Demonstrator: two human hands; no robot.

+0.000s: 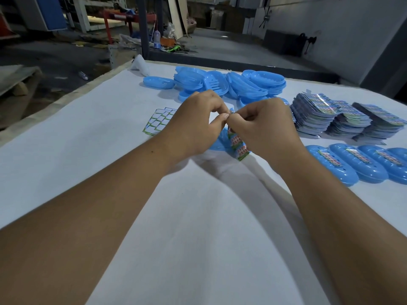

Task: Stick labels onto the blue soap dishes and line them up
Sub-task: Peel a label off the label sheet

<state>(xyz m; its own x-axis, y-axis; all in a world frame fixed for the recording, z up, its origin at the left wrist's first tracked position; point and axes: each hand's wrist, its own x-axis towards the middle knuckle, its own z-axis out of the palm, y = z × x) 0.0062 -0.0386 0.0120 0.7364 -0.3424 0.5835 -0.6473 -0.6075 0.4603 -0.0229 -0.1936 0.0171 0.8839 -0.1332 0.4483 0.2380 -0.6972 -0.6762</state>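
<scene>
One thin, floppy printed label strip (239,146) hangs between our hands over a light, stiff blue plastic soap dish (220,139) on the white counter (198,216). Left hand (193,126) and right hand (262,128) fingers pinch its top edge; we judge edges grip best.

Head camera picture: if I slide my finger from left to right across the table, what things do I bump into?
Sheets of small white stickers → left hand → right hand → stacks of printed labels.
</scene>
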